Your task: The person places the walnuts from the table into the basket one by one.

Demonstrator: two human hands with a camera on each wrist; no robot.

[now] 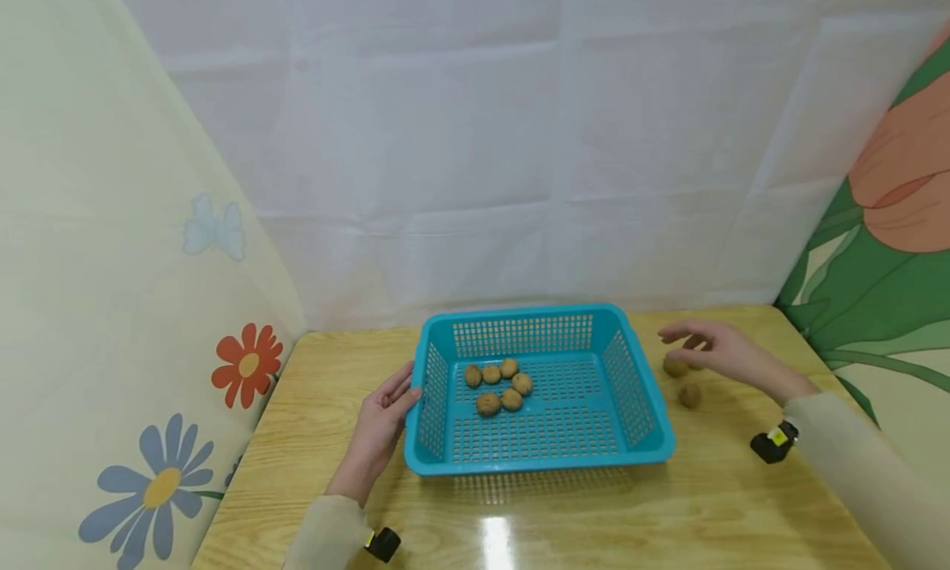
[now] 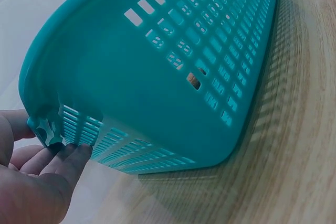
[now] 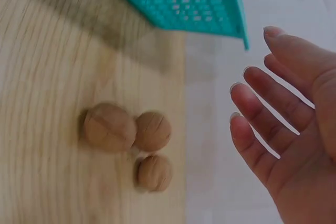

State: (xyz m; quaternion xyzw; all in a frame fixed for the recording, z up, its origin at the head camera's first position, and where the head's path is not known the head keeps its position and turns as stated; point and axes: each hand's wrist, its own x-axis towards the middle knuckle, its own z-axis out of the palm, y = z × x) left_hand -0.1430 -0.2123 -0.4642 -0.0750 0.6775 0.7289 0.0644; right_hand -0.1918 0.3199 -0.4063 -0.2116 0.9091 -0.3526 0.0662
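A blue plastic basket (image 1: pixel 545 461) with slotted walls sits on the wooden table. Several walnuts (image 1: pixel 488 404) lie on its floor, toward the left half. My left hand (image 1: pixel 377 428) grips the basket's left side, the thumb at the rim and the fingers against the outer wall, as the left wrist view shows. To the right of the basket, my right hand (image 1: pixel 716 354) hovers over three loose walnuts (image 3: pixel 110 127), its fingers spread and slightly bent, holding nothing. In the head view this hand partly covers those walnuts.
The table (image 1: pixel 334 388) backs onto a white cloth (image 1: pixel 445 141). A flower-printed sheet (image 1: pixel 111 306) hangs at the left, and another printed sheet (image 1: pixel 891 248) hangs at the right. Each wrist wears a small black device (image 1: pixel 383 544).
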